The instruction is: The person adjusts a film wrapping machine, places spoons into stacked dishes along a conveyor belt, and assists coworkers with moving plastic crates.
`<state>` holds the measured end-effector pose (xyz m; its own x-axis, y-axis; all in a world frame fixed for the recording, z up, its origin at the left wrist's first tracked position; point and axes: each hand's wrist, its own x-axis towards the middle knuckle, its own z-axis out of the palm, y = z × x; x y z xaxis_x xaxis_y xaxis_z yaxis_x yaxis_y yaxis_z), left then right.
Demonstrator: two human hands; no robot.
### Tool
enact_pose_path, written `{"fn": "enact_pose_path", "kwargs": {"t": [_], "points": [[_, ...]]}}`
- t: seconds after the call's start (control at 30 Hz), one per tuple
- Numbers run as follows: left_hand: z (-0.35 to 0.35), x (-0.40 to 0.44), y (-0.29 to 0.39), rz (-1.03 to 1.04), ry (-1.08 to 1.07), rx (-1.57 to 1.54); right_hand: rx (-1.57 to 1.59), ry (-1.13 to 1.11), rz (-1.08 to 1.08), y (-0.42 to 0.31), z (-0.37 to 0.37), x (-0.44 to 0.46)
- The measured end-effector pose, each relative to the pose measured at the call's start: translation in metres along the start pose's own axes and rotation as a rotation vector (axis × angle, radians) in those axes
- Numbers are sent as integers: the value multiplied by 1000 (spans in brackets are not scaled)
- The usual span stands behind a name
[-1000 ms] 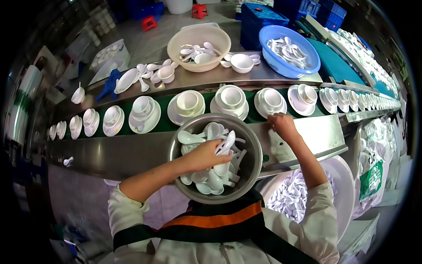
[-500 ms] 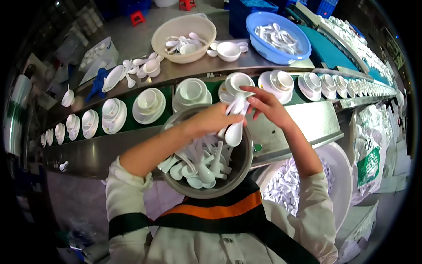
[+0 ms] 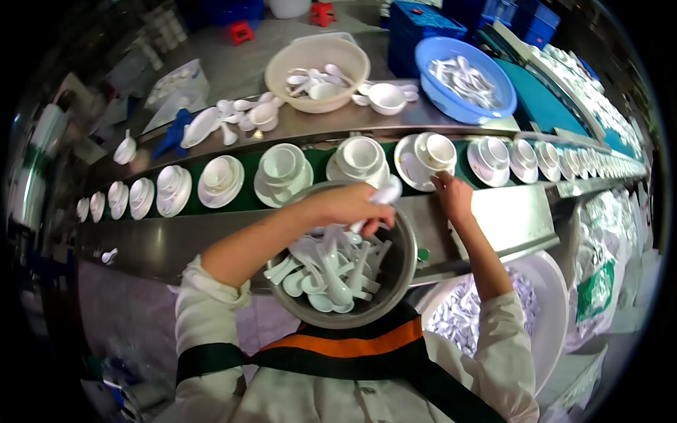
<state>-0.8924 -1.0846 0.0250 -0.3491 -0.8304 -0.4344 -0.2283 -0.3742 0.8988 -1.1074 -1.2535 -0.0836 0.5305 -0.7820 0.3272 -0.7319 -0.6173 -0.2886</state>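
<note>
My left hand (image 3: 358, 208) is closed around white spoons (image 3: 386, 192), held over the near side of the belt. Beneath it, a metal bowl (image 3: 410, 271) holds many more white spoons (image 3: 331, 271) in a loose pile. My right hand (image 3: 455, 196) has its thumb and fingers pinched together at the near edge of a plate (image 3: 409, 163). On that plate stand a white bowl and a cup (image 3: 441, 150). Whatever is between the right fingertips is hidden.
Sets of plate, bowl and cup line a green belt (image 3: 321, 158). Behind it stand a cream basin (image 3: 276, 74) and a blue basin (image 3: 509, 106), both holding spoons. A large white tub (image 3: 557, 303) of wrapped spoons sits at the lower right.
My right hand has left the spoons in my left hand and reached right to a plate's edge. The dish sets have shifted left along the belt. The view has moved slightly.
</note>
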Motion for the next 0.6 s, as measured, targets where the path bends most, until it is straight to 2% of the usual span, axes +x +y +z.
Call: {"fn": "enact_pose_path", "kwargs": {"t": [0.03, 0.07, 0.1, 0.13, 0.17, 0.2, 0.23, 0.27, 0.3, 0.33, 0.37, 0.43, 0.47, 0.5, 0.53, 0.57, 0.6], "points": [[-1, 5, -2, -26, -28, 66, -39, 12, -50, -9, -3, 2], [2, 9, -4, 45, -56, 5, 47, -23, -64, -21, -16, 2], [1, 8, 2, 64, -94, 132, 210, -71, -89, -30, -28, 0], [4, 10, 0, 102, -116, -31, 609, -236, -77, -41, -44, -2], [4, 10, 8, 115, -104, 155, 965, -346, -92, -62, -65, -7], [2, 20, 5, 192, -142, 261, 1010, -470, -92, -79, -89, -10], [2, 26, 1, 301, -215, 136, 968, -478, -128, -70, -86, -15], [8, 23, 8, 297, -178, 261, 1144, -638, -156, -65, -84, -16], [7, 30, 1, 221, -213, 260, 1188, -535, -90, -56, -70, -19], [9, 32, 5, 141, -158, 231, 1254, -584, -74, -45, -75, -17], [8, 30, 4, 145, -146, 233, 1247, -479, -47, -24, -66, -15], [0, 19, -7, 203, 268, 372, 1109, -201, 89, 3, -60, -12], [-5, 23, -19, 315, 386, 505, 1020, -118, 66, 33, -42, -5], [-2, 18, -23, 315, 391, 508, 928, -35, 46, 66, -21, 1], [4, 9, -27, 305, 434, 729, 804, 59, 48, 78, -9, 0], [10, 4, -31, 291, 471, 949, 412, 115, -7, 94, 3, 4], [18, 7, -43, 339, 469, 1043, 165, 80, -12, 94, 11, 3]]}}
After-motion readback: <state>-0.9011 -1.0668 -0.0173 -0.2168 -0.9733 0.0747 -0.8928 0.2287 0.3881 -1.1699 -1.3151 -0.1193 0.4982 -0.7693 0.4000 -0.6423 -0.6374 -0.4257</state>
